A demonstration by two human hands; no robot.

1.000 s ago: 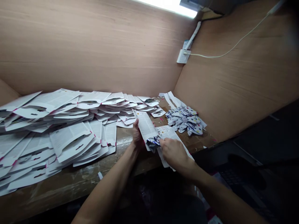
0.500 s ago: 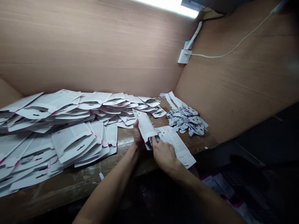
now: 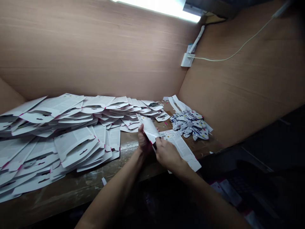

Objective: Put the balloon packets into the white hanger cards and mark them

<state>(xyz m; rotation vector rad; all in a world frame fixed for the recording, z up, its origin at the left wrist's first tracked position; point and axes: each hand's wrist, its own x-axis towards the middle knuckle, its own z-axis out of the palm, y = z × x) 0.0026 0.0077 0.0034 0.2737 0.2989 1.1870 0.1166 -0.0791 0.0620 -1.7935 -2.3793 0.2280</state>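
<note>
A white printed paper packet (image 3: 148,128) is held up over the front of the table, bulging slightly and tilted. Wrapped round its left side is my left hand (image 3: 144,140), closed, with the thumb along the edge. My right hand (image 3: 168,154) is closed at the packet's lower end, fingers bent against the opening; the fingertips are partly hidden there. Just beneath and to the right lies another flat white packet (image 3: 184,149) with print and a hang hole. Beyond it is a heap of folded pieces with blue lettering and coloured dots (image 3: 190,124).
Stacked white packets (image 3: 62,108) with pink edges and hang holes fill the table's left and back. Paper strips (image 3: 175,102) lie at the back right corner. Brown board walls (image 3: 95,47) surround the table (image 3: 128,143). A socket with a cable (image 3: 187,59) hangs in the corner.
My right fingers have moved from inside the packet's opening to its end edge. The dark patterned piece seen in the opening is now mostly hidden. The view has shifted slightly.
</note>
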